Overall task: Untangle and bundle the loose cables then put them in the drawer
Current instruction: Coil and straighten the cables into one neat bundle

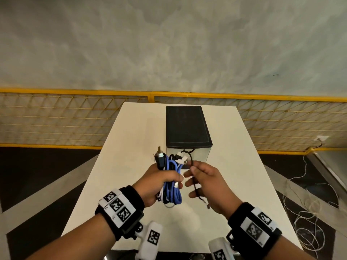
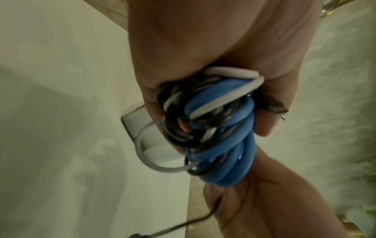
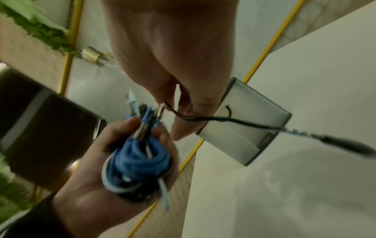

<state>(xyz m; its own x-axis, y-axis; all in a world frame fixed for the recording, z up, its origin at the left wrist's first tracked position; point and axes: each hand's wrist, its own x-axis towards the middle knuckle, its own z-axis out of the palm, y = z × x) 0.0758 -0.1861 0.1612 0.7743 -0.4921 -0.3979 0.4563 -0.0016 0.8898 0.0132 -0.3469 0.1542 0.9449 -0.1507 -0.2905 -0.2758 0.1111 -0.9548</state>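
My left hand (image 1: 165, 180) grips a bundle of cables (image 1: 171, 182), blue, white and black coils folded together, held above the white table (image 1: 131, 147). Several plug ends stick up from the top of the bundle. In the left wrist view the same bundle of cables (image 2: 219, 133) fills my fist. My right hand (image 1: 195, 173) pinches a thin black cable (image 1: 191, 162) that loops up toward the bundle and hangs down past my palm. In the right wrist view that black cable (image 3: 234, 120) trails off to a dark plug (image 3: 346, 145). The small drawer unit (image 1: 187, 128), black-topped with a pale front, stands just behind my hands.
A yellow mesh fence (image 1: 75, 117) runs behind the table. Loose white cords (image 1: 304, 212) lie on the dark floor at the right. The drawer unit (image 3: 244, 122) shows its pale front in the right wrist view.
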